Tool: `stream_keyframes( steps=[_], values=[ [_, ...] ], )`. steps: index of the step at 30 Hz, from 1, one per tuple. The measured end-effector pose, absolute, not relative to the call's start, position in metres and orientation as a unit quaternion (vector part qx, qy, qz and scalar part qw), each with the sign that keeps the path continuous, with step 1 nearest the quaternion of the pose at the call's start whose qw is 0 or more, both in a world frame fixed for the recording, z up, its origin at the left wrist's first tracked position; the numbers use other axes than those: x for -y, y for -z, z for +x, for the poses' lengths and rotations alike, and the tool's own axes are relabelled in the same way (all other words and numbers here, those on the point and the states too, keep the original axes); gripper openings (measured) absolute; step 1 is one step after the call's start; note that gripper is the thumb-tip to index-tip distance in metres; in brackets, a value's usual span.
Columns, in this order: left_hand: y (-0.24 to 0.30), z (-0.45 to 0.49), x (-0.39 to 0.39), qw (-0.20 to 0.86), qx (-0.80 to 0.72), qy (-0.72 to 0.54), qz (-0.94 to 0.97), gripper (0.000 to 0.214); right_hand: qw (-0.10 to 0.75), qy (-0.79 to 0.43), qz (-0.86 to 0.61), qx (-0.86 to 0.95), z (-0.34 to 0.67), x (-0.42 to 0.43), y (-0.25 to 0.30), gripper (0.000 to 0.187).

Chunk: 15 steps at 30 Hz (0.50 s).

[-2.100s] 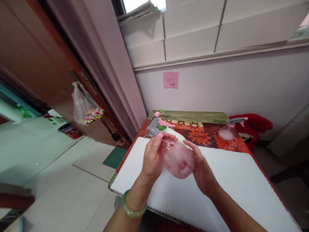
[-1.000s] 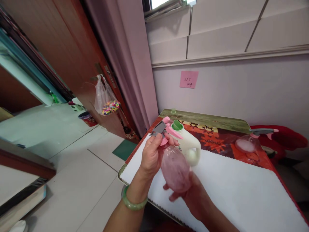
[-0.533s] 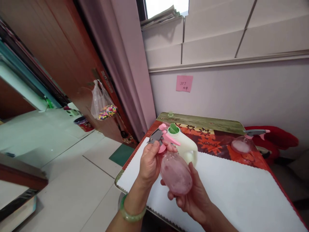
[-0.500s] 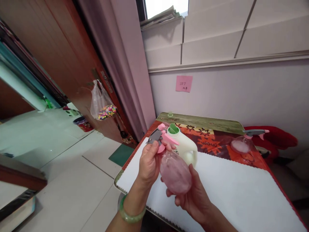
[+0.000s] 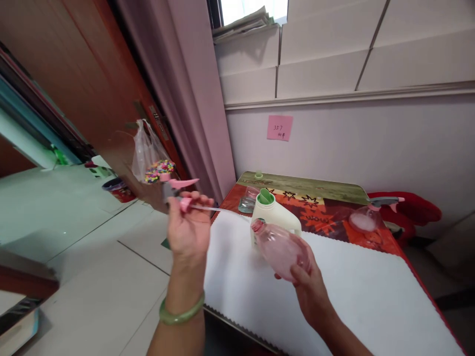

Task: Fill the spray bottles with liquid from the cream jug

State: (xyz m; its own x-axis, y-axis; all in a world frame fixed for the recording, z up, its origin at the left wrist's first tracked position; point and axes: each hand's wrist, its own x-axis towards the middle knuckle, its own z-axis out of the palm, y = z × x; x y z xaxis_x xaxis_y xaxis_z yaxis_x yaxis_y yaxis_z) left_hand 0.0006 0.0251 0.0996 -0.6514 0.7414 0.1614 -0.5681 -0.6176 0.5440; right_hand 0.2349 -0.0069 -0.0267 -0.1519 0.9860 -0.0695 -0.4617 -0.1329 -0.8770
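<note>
My right hand (image 5: pixel 306 282) grips a pink see-through spray bottle (image 5: pixel 280 247) from below, tilted with its open neck pointing up and left. My left hand (image 5: pixel 188 228) is closed on the pink and grey spray head (image 5: pixel 177 189), held out to the left past the table edge. The head's thin clear tube (image 5: pixel 226 211) stretches from it to the bottle's neck. Just behind the bottle stands a white jug with an open green spout (image 5: pixel 270 210).
A white cloth (image 5: pixel 356 291) covers the near part of the patterned table (image 5: pixel 315 200). A second pink spray bottle (image 5: pixel 365 217) stands at the right, a small clear glass (image 5: pixel 247 201) near the jug. A plastic bag of coloured beads (image 5: pixel 150 158) hangs at the left.
The spray head has come off the pink bottle: my left hand drew it up and left, pulling the tube out. My right hand tilted the bottle and shifted right.
</note>
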Motion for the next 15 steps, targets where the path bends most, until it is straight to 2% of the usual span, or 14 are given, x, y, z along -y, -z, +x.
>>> stream_keyframes(
  steps=[4, 5, 8, 12, 15],
  values=[
    [-0.074, -0.054, -0.03, 0.296, -0.242, -0.914, 0.133, 0.05, 0.559, -0.631, -0.394, 0.367, 0.267, -0.024, 0.009, 0.066],
    [-0.057, -0.061, -0.032, 0.317, -0.244, -0.909, 0.116, 0.051, 0.56, -0.622, -0.394, 0.38, 0.273, -0.035, 0.002, 0.063],
    [0.009, -0.06, -0.034, 0.472, -0.254, -0.843, 0.05, 0.048, 0.569, -0.592, -0.383, 0.423, 0.286, -0.066, -0.021, 0.056],
    [0.096, -0.033, -0.023, 0.567, -0.288, -0.772, 0.021, 0.036, 0.547, -0.571, -0.39, 0.472, 0.289, -0.097, -0.042, 0.051],
    [0.136, -0.024, -0.009, 0.61, -0.3, -0.733, 0.014, 0.029, 0.532, -0.543, -0.414, 0.501, 0.289, -0.111, -0.045, 0.051]
  ],
)
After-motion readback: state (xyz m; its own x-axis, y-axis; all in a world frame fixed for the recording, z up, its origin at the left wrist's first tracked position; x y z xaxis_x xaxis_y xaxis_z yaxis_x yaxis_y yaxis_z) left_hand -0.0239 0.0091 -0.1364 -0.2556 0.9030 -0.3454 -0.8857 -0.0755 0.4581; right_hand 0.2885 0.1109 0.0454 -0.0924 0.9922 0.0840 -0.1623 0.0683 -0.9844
